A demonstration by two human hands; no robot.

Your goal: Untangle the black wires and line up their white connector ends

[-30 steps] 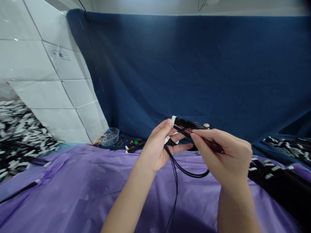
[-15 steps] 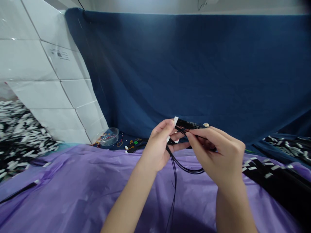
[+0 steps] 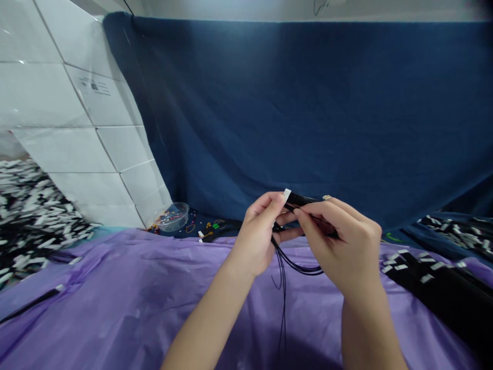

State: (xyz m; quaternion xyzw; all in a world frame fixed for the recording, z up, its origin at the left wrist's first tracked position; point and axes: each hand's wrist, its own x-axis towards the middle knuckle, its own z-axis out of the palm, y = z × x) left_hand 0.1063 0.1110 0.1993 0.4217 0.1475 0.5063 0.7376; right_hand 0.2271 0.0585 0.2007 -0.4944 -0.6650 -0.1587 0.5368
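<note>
Both hands meet in mid-air above the purple sheet. My left hand pinches the white connector end of a bundle of thin black wires. My right hand is closed on the same bundle just to the right. Loose black strands loop and hang down between my forearms toward the sheet.
A heap of black wires with white connectors lies at the left, and another such pile at the right. A clear plastic tub and small coloured bits sit at the back. Blue cloth hangs behind.
Both hands have drifted slightly right and closer together; the hanging loop of wire has shortened and the white connector has shifted right with my left fingers.
</note>
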